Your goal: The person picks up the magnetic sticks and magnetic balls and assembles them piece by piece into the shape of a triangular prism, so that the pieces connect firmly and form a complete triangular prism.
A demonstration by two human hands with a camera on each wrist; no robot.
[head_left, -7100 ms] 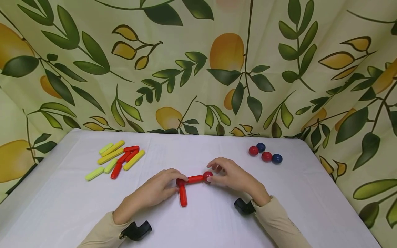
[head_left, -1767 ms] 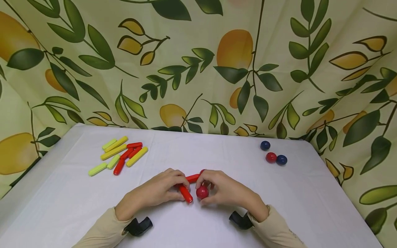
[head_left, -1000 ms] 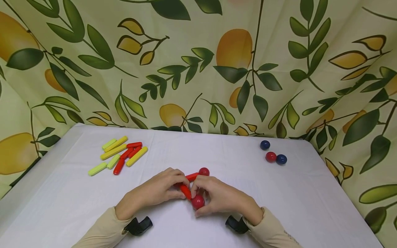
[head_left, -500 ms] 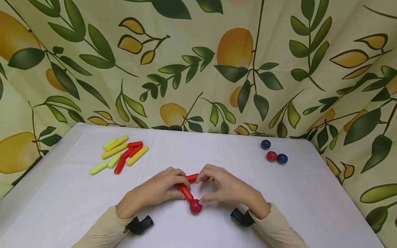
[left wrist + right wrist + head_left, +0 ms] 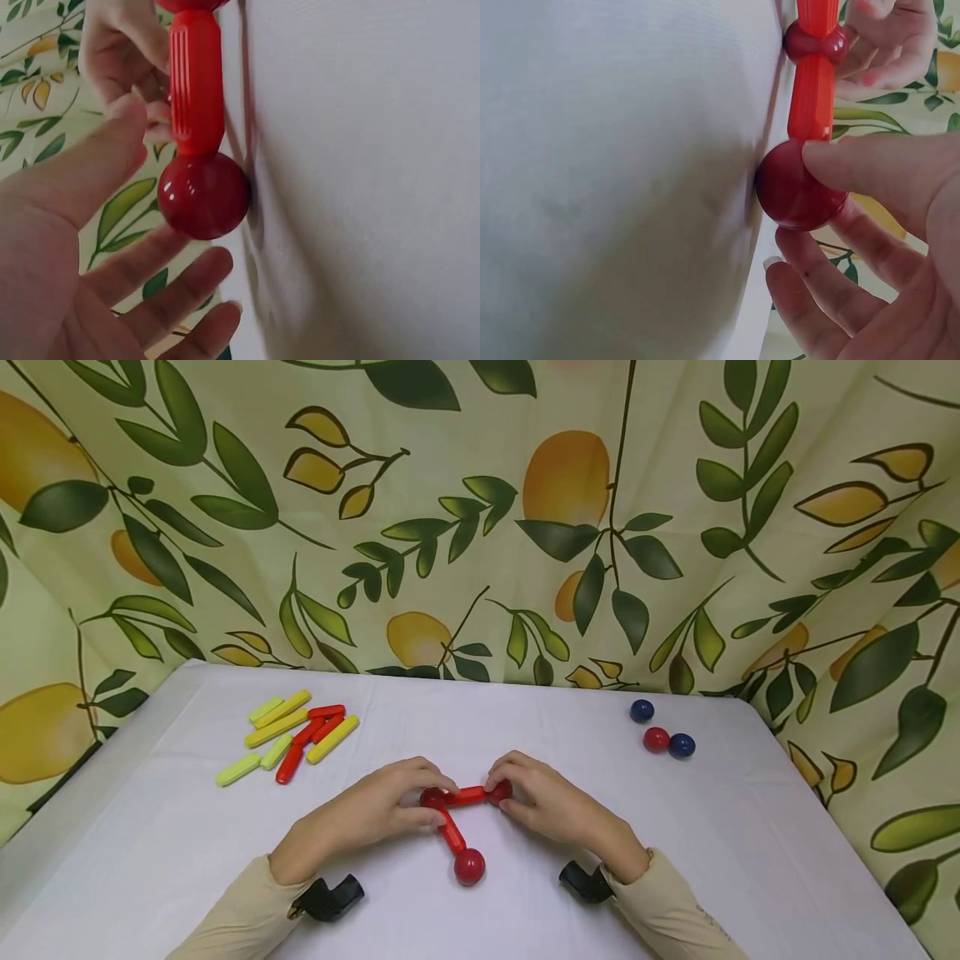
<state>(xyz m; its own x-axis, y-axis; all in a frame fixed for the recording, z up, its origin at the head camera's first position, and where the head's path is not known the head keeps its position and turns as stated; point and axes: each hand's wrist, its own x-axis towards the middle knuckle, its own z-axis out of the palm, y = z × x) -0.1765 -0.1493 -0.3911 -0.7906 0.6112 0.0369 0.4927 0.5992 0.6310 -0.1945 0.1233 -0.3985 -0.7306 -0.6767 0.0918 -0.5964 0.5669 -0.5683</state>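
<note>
On the white table [image 5: 675, 860] lies a bent chain of red sticks and red balls. A corner ball [image 5: 432, 797] joins a level stick [image 5: 469, 795] to a second stick [image 5: 452, 833], which slants toward me and ends in a free ball [image 5: 469, 866]. My left hand [image 5: 429, 803] holds the corner ball [image 5: 204, 196] between thumb [image 5: 112, 142] and fingers. My right hand [image 5: 498, 792] pinches the ball [image 5: 502, 790] at the level stick's right end. In the right wrist view my thumb [image 5: 870, 169] presses that ball [image 5: 799, 187].
A pile of yellow, green and red sticks [image 5: 292, 735] lies at the back left. Two blue balls [image 5: 641, 710] [image 5: 681, 745] and a red ball [image 5: 656, 739] sit at the back right. A leaf-and-lemon patterned cloth [image 5: 480, 527] walls in the table's back and sides.
My right hand brought a red ball to the near stick's end, left it there, then moved up to the ball on the level stick. My left hand stayed at the corner.
</note>
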